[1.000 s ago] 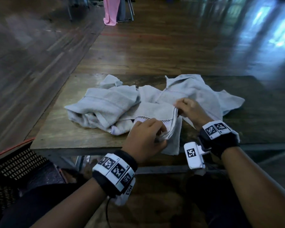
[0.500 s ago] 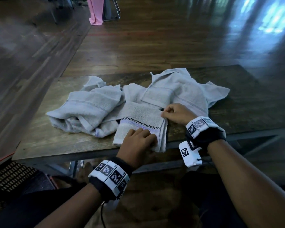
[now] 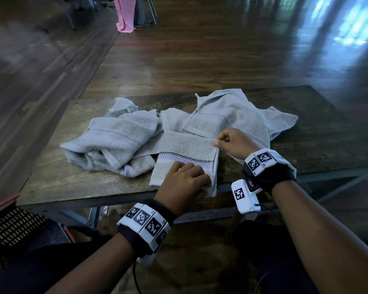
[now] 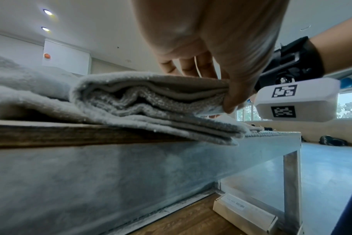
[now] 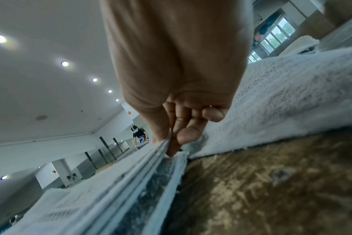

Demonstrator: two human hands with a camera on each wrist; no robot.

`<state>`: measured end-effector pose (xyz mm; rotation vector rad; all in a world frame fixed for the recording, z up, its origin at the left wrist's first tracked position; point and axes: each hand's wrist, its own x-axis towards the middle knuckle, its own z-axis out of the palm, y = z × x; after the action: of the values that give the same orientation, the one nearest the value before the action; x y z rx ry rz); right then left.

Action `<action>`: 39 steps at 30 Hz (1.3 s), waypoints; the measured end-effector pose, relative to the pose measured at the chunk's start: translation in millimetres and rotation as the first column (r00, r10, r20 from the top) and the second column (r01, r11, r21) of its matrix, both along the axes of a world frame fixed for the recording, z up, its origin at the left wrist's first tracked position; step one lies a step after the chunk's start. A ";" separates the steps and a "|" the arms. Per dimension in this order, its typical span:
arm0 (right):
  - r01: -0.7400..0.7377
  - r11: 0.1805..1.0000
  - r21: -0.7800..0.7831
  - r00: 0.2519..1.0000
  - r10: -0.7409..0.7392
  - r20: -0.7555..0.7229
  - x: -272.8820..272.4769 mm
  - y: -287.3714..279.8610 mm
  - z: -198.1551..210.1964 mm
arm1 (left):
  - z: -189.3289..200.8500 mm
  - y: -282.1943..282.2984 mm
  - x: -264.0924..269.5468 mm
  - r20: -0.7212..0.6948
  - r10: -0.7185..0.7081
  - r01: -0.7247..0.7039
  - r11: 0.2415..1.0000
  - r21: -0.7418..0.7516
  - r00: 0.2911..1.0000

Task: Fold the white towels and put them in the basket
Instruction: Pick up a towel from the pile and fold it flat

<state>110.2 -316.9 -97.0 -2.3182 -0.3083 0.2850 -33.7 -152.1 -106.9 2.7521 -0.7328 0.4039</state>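
A folded white towel (image 3: 185,151) with a checkered band lies at the near edge of the wooden table (image 3: 57,179). My left hand (image 3: 187,181) grips its near right corner, thumb under the layers (image 4: 229,101) and fingers on top. My right hand (image 3: 225,143) pinches the far right corner of the same towel between thumb and fingers (image 5: 169,143). Two more white towels lie crumpled behind it, one on the left (image 3: 115,141), one on the right (image 3: 238,115). A dark woven basket (image 3: 13,228) sits on the floor at the lower left.
The table's right part (image 3: 327,149) is bare wood. Polished wooden floor surrounds the table. A pink cloth (image 3: 125,13) hangs by chair legs far behind. A flat box (image 4: 245,213) lies on the floor under the table. Another person (image 5: 138,135) works far off.
The folded towel has been lowered flat onto the table's near edge. My left hand has shifted onto its near right corner; my right hand keeps its pinch on the far right corner.
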 end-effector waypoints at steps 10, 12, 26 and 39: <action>-0.006 0.985 -0.174 0.999 0.014 0.047 -1.4 1.9 -11.6 | -7.9 -0.9 -0.9 -0.113 -0.068 0.072 0.997 0.032 0.991; -0.064 0.974 -0.215 0.998 0.066 0.002 -3.0 0.6 -10.3 | -5.0 2.4 3.0 -0.252 -0.066 0.062 0.998 -0.024 0.966; -0.115 0.978 0.172 0.927 0.044 0.372 -68.3 -1.1 39.5 | 48.1 53.5 43.2 -0.132 0.198 -0.223 0.950 -0.217 0.971; -0.258 0.928 0.268 0.946 0.186 0.266 -89.7 -2.6 39.9 | 62.3 49.2 16.5 -0.269 -0.032 -0.063 0.939 -0.338 0.963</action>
<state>20.5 -319.6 -57.2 -2.0157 -0.6907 0.0638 -17.2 -102.9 -44.5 2.4160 -0.5139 0.1342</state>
